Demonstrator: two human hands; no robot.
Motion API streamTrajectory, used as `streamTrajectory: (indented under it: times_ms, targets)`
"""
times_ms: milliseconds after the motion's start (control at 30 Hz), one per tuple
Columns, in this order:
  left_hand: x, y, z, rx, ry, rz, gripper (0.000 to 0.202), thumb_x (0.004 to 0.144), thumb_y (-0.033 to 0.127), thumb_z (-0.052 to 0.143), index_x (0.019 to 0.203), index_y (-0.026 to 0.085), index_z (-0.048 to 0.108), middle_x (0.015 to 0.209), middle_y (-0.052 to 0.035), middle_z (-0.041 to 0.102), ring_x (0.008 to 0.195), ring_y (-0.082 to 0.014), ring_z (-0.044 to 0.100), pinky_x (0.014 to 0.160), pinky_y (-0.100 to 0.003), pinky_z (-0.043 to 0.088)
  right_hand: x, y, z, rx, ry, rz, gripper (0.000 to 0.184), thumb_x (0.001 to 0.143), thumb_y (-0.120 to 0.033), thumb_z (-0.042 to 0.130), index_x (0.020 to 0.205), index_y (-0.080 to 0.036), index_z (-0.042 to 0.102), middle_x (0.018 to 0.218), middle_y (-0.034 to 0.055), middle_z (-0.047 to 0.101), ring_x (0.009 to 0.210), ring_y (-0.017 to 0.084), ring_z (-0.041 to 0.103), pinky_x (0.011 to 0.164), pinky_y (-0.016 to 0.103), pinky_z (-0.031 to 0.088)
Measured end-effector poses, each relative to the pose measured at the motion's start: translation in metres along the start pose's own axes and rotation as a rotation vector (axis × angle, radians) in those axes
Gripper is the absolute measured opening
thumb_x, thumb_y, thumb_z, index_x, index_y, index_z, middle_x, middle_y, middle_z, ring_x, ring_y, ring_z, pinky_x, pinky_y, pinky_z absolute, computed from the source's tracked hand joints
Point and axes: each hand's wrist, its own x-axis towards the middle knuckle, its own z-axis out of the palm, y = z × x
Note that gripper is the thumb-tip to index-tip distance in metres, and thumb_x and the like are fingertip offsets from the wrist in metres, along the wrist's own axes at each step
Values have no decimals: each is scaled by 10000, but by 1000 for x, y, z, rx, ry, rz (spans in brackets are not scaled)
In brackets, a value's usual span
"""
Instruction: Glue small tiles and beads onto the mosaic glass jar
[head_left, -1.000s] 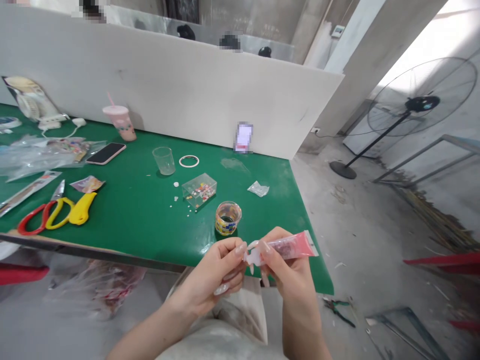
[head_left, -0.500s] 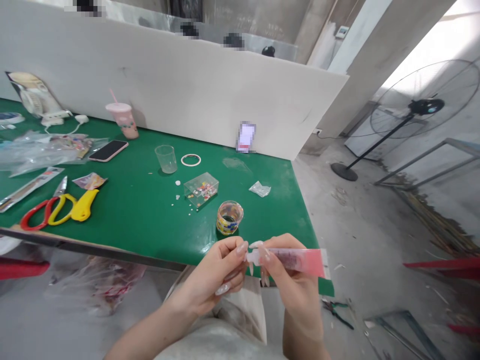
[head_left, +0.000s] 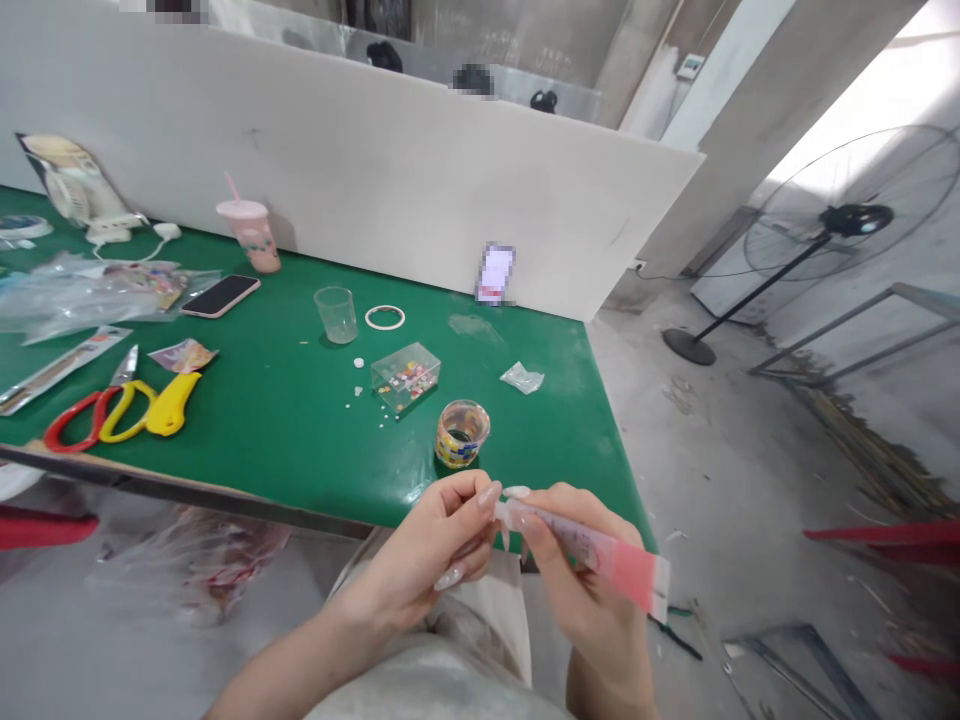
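Observation:
My right hand (head_left: pixel 577 565) grips a pink tube (head_left: pixel 611 560) with a clear neck, held over my lap just off the front edge of the green table (head_left: pixel 285 420). The tube's flat end slants down to the right. My left hand (head_left: pixel 439 545) pinches the white cap end of the tube (head_left: pixel 504 512) with thumb and fingertips. Just beyond my hands a small colourful cup (head_left: pixel 460 433) stands on the table. Behind it lies a clear box of small beads (head_left: pixel 406 376).
On the table are a clear plastic cup (head_left: pixel 335 314), a white ring (head_left: pixel 384 317), a small clear bag (head_left: pixel 521 377), a phone (head_left: pixel 220 295), a pink drink cup (head_left: pixel 253 234), red and yellow scissors (head_left: pixel 112 412) and plastic bags (head_left: pixel 82 295). A white partition (head_left: pixel 420 190) backs the table. A floor fan (head_left: pixel 840 215) stands right.
The tube's flat end has swung down from pointing slightly up and right to slanting down right. My left hand stays pinched on the cap end. The view shifted slightly.

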Motion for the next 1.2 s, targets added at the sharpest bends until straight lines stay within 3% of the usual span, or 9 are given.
streamTrajectory:
  times_ms: [133,267,333,467,700,833,967,1067,1200]
  targets:
    - [-2,1,-1,-4,14,-10,451,803,538,679,660,164,473,414,126,329,306,18,161,356,-137,137,-1,0,-5,-74,88,7,159,867,-135,620,938,-270,665,749,-41,693,578,77,592,539,173,467]
    - [-4,3,-1,-38,27,-32,474,742,567,722,669,154,501,453,111,398,304,27,178,359,-139,140,-3,-4,-7,25,185,95,100,853,-174,649,871,-266,684,667,-44,662,502,76,549,456,166,439]
    - [-4,3,-1,-44,21,-36,480,727,574,731,670,155,503,443,117,385,300,25,178,357,-139,137,-3,-10,-4,137,214,213,42,847,-222,671,811,-245,673,558,-55,600,432,68,505,414,162,409]
    - [-3,0,-1,-37,13,-26,466,750,561,718,671,163,489,418,127,349,298,16,172,353,-142,129,-1,-15,10,460,259,551,214,849,-351,675,713,-221,575,430,-90,453,320,41,356,325,145,283]
    - [-4,-1,1,-4,30,-40,473,755,561,714,673,168,465,442,111,386,301,15,187,357,-164,108,4,-5,15,782,99,666,185,860,-397,661,970,-258,609,453,-96,475,317,45,348,311,132,283]
    - [-4,2,3,11,56,-37,509,727,594,719,660,164,454,478,100,408,308,24,198,361,-165,98,6,-1,13,865,18,648,283,892,-463,588,812,-199,650,451,-58,488,365,69,433,339,158,342]
    - [-3,2,2,21,47,-23,529,717,620,711,648,163,454,451,111,376,311,24,182,361,-155,111,4,4,13,897,-9,624,315,882,-474,600,737,-194,616,448,-61,459,384,60,374,348,160,289]
    - [-2,2,2,30,44,-20,511,723,610,712,654,168,464,416,123,337,307,14,171,357,-155,111,3,7,13,912,-45,641,239,882,-459,610,911,-221,622,454,-85,451,351,50,300,339,170,229]
    - [-1,1,2,44,35,-24,500,726,603,712,654,170,473,414,124,326,315,6,177,355,-161,117,4,7,12,926,-72,705,313,888,-431,616,1149,-278,533,453,-116,407,349,49,241,352,178,163]
